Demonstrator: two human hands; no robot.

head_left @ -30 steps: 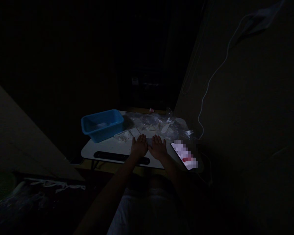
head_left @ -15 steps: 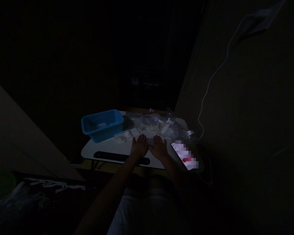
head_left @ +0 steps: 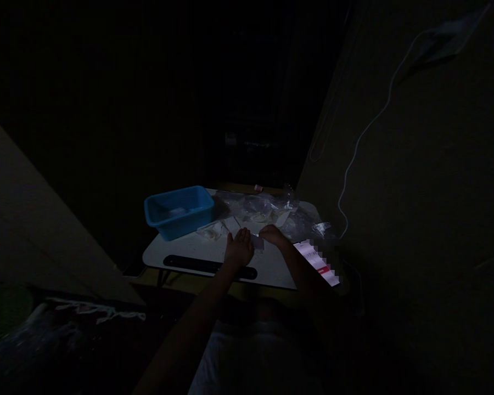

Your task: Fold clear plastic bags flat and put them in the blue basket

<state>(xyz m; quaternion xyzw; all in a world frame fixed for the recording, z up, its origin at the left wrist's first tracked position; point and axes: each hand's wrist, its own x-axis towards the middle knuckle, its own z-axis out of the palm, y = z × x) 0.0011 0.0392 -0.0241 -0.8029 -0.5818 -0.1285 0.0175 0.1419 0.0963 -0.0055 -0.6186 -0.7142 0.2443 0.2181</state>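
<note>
The light is very dim. My left hand (head_left: 239, 249) is over the white tabletop, palm up, with its fingers stretched out and nothing in it. My right hand (head_left: 273, 235) is turned over, its fingers pinched together at the upper right edge of a small flat plastic piece (head_left: 257, 242). That greyish piece lies between both hands; its exact kind is too dark to tell. Just beyond my left hand rests a crumpled pale packet (head_left: 212, 230). Clear plastic bags (head_left: 263, 204) with pale contents spread behind my hands.
A blue plastic basin (head_left: 179, 222) stands at the table's left. A lit phone (head_left: 316, 263) lies at the right edge. The white folding table (head_left: 156, 255) has a black slot strip (head_left: 209, 266) at its front. A white cable (head_left: 356, 145) hangs along the right wall.
My right hand has turned from flat and palm up to a pinch, moving slightly up and right. My left hand keeps its open pose. The whole view has shifted slightly.
</note>
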